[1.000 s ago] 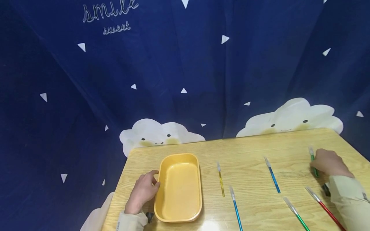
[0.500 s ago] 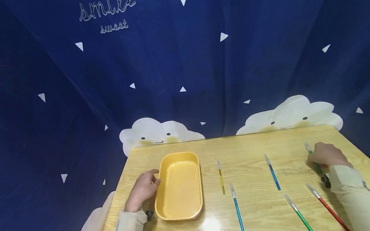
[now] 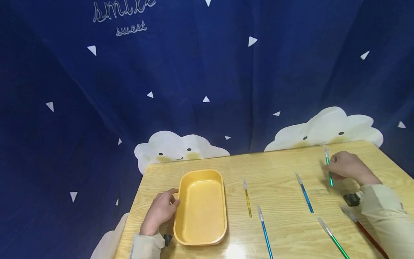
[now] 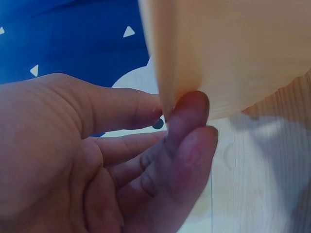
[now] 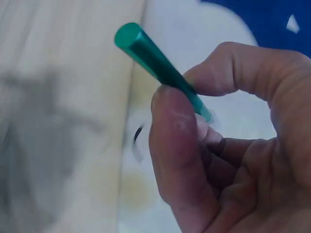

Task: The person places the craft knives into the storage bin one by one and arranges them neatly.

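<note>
In the head view, my right hand (image 3: 349, 168) is over the right part of the table, pinching a green craft knife (image 3: 327, 163) with a clear cap. Its cap points away from me. The right wrist view shows the flat end of the green handle (image 5: 150, 56) between thumb and forefinger. On the left, my left hand (image 3: 161, 210) holds the left rim of a yellow plastic tray (image 3: 224, 208), which has nothing in it. Thumb and fingertips (image 4: 192, 109) meet the tray wall (image 4: 243, 53) in the left wrist view.
Between tray and right hand lie a yellow craft knife (image 3: 247, 201) and two blue ones (image 3: 266, 235) (image 3: 306, 198). Nearer are another green one (image 3: 336, 242) and a red one (image 3: 368, 233), partly behind the right sleeve. A blue curtain (image 3: 200, 72) hangs behind the wooden table (image 3: 275, 169).
My right hand has picked up the far green craft knife from the table and moved left with it. The left hand and the tray have stayed in place.
</note>
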Demonstrator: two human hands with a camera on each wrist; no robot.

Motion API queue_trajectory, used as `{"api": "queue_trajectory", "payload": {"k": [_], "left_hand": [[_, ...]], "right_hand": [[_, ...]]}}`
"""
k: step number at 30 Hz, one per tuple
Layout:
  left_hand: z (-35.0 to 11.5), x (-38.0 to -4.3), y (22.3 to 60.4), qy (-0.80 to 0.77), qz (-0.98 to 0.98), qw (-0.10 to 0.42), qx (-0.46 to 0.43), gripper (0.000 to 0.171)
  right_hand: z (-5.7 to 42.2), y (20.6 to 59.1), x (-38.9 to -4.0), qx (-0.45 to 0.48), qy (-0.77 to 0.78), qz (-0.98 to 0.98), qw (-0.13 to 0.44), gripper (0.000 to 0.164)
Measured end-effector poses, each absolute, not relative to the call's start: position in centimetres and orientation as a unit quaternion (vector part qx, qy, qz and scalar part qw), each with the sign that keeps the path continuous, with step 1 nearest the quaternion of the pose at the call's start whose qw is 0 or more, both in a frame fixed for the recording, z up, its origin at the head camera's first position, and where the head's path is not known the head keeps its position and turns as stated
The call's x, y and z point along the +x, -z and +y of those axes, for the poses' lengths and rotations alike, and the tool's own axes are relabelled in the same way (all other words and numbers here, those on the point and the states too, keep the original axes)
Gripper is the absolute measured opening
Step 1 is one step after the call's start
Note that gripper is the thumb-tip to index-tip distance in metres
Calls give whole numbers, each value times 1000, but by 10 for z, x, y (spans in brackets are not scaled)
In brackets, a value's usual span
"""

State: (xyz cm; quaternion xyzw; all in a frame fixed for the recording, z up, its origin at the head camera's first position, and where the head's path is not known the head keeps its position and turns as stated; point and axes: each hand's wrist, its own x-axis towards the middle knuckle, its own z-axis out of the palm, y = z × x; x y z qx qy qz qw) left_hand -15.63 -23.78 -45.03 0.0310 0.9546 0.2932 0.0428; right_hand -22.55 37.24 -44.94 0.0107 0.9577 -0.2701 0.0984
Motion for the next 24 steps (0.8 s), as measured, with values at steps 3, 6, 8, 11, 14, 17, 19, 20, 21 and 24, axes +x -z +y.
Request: {"api": "queue_trajectory", "payload": {"k": [3, 6, 8, 11, 14, 17, 19, 20, 21, 24], "left_hand": [[-238, -156, 449, -299, 953, 45, 32, 42], [-237, -155, 449, -305, 950, 47, 32, 43], [-237, -155, 449, -307, 950, 47, 31, 43], [-237, -155, 450, -310, 949, 47, 27, 44], [-237, -156, 450, -313, 948, 47, 26, 44], [-236, -156, 451, -317, 947, 48, 23, 44], [-237, -157, 451, -319, 946, 50, 21, 44], [-237, -157, 451, -320, 946, 52, 18, 44], [-237, -157, 451, -319, 946, 52, 18, 44], [-238, -157, 450, -319, 946, 53, 17, 45]], "right_hand": [[347, 439, -226, -10, 294, 951, 95, 33], [320, 430, -227, -32, 308, 946, 97, 26], [301, 423, -228, -45, 311, 945, 89, 22], [275, 415, -227, -66, 319, 942, 78, 19], [252, 407, -224, -83, 340, 935, 65, 15], [230, 401, -221, -102, 360, 926, 59, 16], [215, 397, -218, -115, 367, 921, 56, 18], [208, 396, -217, -122, 370, 919, 52, 19], [200, 394, -217, -130, 369, 919, 47, 20], [177, 393, -216, -150, 377, 913, 35, 25]]}}
